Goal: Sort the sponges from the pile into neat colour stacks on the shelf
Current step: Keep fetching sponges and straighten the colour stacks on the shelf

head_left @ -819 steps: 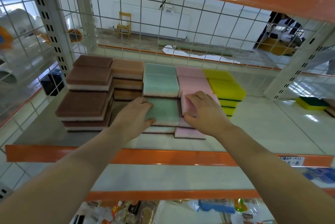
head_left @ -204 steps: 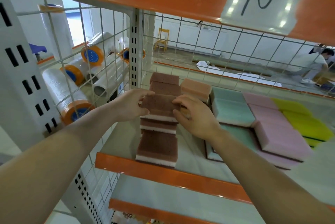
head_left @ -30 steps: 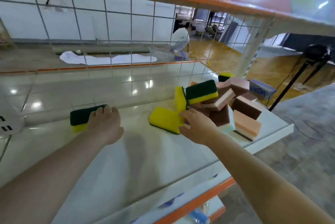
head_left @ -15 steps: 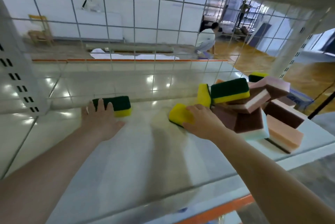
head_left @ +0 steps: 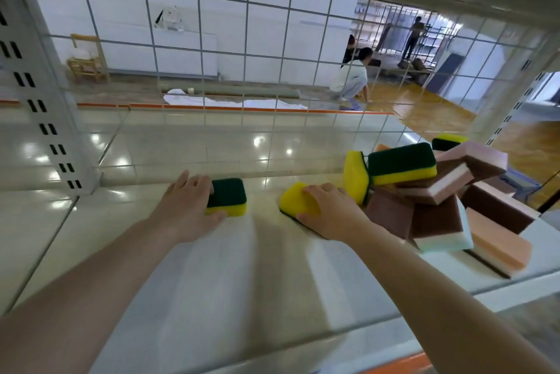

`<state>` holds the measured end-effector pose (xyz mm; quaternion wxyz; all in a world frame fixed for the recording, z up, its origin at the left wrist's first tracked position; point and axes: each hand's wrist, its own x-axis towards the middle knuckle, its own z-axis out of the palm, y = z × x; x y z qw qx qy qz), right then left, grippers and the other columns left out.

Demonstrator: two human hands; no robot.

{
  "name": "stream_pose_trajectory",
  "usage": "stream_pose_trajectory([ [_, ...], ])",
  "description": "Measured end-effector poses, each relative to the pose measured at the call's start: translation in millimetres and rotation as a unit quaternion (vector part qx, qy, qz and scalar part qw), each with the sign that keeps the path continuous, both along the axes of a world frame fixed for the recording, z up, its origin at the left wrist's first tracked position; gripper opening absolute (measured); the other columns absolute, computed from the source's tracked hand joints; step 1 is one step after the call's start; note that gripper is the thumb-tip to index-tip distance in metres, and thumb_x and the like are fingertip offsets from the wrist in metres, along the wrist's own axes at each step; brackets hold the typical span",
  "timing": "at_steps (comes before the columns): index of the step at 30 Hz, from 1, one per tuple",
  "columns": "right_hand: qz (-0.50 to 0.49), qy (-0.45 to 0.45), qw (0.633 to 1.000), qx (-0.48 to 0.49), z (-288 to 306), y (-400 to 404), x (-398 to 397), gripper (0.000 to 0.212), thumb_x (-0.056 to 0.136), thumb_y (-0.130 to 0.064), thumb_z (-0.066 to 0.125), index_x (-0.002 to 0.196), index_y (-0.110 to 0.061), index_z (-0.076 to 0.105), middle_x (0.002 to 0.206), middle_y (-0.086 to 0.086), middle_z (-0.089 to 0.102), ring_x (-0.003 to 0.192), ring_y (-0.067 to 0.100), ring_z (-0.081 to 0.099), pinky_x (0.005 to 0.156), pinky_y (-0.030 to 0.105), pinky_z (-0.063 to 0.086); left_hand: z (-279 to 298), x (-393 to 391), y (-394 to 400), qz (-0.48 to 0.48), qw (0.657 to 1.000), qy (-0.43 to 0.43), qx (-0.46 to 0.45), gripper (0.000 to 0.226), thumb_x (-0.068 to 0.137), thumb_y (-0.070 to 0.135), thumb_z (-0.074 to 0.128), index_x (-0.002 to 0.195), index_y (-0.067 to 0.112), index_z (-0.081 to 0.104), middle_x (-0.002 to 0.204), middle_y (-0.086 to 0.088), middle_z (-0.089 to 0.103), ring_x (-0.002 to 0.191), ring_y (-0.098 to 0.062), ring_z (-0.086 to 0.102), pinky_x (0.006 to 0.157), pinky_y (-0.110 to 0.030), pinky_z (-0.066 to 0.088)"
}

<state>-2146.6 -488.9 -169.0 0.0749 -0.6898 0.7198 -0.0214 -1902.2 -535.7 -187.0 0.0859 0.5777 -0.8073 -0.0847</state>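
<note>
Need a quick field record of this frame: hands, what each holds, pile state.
left hand: grips green-topped sponge, flat on shelf
right hand: fingers curled over yellow sponge, yellow side up
pile: right of both hands, jumbled; brown, peach, pink and yellow-green sponges, unsorted
background: wire grid behind shelf

- Shelf [head_left: 212, 282]: carries all sponges toward its rear half.
- Single sponge [head_left: 227, 196]: lies flat near the rear edge, left of centre; left hand [head_left: 185, 207] rests on its left end.
- Second sponge [head_left: 298, 202]: just right of it, apart, under the right hand [head_left: 330, 211].
- Pile [head_left: 439, 198]: heaped at the right end, touching the second sponge's far side.
- Wire grid [head_left: 272, 55]: stands behind the shelf.
</note>
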Motion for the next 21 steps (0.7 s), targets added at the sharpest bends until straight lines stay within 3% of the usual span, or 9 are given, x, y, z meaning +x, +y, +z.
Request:
stream_pose_trajectory([
  [2, 0.005, 0.000, 1.000, 0.006, 1.6, 0.6, 3.9, 0.062, 0.090, -0.046, 0.051, 0.144, -0.026, 0.028, 0.141, 0.008, 0.036, 0.127, 0.031, 0.038, 0.101, 0.038, 0.036, 0.1, -0.3, 2.7, -0.009, 1.000, 0.001, 0.004, 0.048, 0.087, 0.046, 0.056, 0.119, 0.014, 0.040, 0.133, -0.005, 0.042, 0.139, -0.028, 0.021, 0.111, -0.033, 0.022],
  [5, 0.010, 0.000, 1.000, 0.014, 4.0, 3.5, 7.4, 0.065, 0.089, -0.048, 0.054, 0.143, -0.025, 0.027, 0.139, 0.008, 0.037, 0.124, 0.030, 0.041, 0.098, 0.038, 0.040, 5.3, 0.4, 8.1, -0.016, 1.000, 0.011, 0.014, 0.045, 0.085, 0.043, 0.060, 0.115, 0.016, 0.041, 0.123, -0.004, 0.043, 0.117, -0.020, 0.040, 0.093, -0.028, 0.033],
  [8, 0.010, 0.003, 1.000, 0.023, 6.0, 8.1, 9.9, 0.073, 0.086, -0.050, 0.058, 0.145, -0.024, 0.024, 0.138, 0.009, 0.039, 0.124, 0.030, 0.041, 0.098, 0.037, 0.039, 11.5, 0.6, 14.2, -0.022, 0.999, 0.014, 0.047, 0.049, 0.082, 0.041, 0.064, 0.117, 0.016, 0.039, 0.121, -0.004, 0.040, 0.104, -0.018, 0.043, 0.080, -0.025, 0.036],
  [14, 0.009, -0.007, 0.999, 0.036, 13.1, 19.2, 15.3, 0.076, 0.083, -0.051, 0.062, 0.144, -0.024, 0.025, 0.136, 0.009, 0.044, 0.123, 0.029, 0.042, 0.096, 0.036, 0.040, 18.7, -0.3, 27.9, -0.005, 0.995, -0.047, 0.093, 0.087, 0.076, 0.055, 0.065, 0.142, 0.016, 0.023, 0.129, -0.007, 0.034, 0.118, -0.024, 0.040, 0.095, -0.033, 0.042],
  [21, 0.024, -0.026, 0.999, 0.017, 20.6, 35.7, 26.6, 0.073, 0.083, -0.048, 0.063, 0.143, -0.024, 0.029, 0.136, 0.007, 0.042, 0.125, 0.027, 0.039, 0.097, 0.034, 0.037, 28.7, 4.2, 47.3, -0.012, 0.993, -0.067, 0.092, 0.067, 0.079, 0.056, 0.061, 0.128, 0.016, 0.040, 0.118, -0.005, 0.043, 0.110, -0.023, 0.041, 0.088, -0.031, 0.041],
])
